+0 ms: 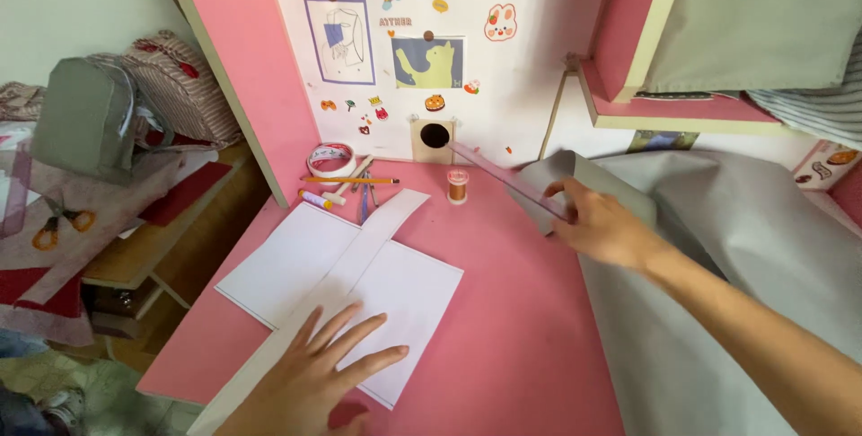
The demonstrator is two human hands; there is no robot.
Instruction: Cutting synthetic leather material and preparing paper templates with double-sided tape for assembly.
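The right hand [600, 225] pinched a clear ruler [508, 180], its long axis pointing toward ten o'clock, at the thread spool [458, 186]. The left hand [316, 375] lay flat, fingers spread, on white paper [305, 261]; grey fabric [718, 265] lay at three o'clock.

- Spool of brown thread [458, 186], upright on the pink desk [521, 328], near the back wall.
- Roll of tape [331, 159] at the desk's back left corner.
- Orange pencil [352, 180] lying flat just in front of the tape, beside a small purple-and-yellow stick [315, 198] and some pens [364, 204].
- Small square cable hole [435, 136] low in the white wall.
- Line drawing in a purple frame [338, 39] and a cat picture [428, 62] stuck on the wall, small stickers [500, 21] scattered around them.
- Grey backpack [85, 117] left of the desk, against a striped bag [184, 86].
- Pink shelf [669, 108] at upper right, striped cloth [822, 113] hanging over its edge.
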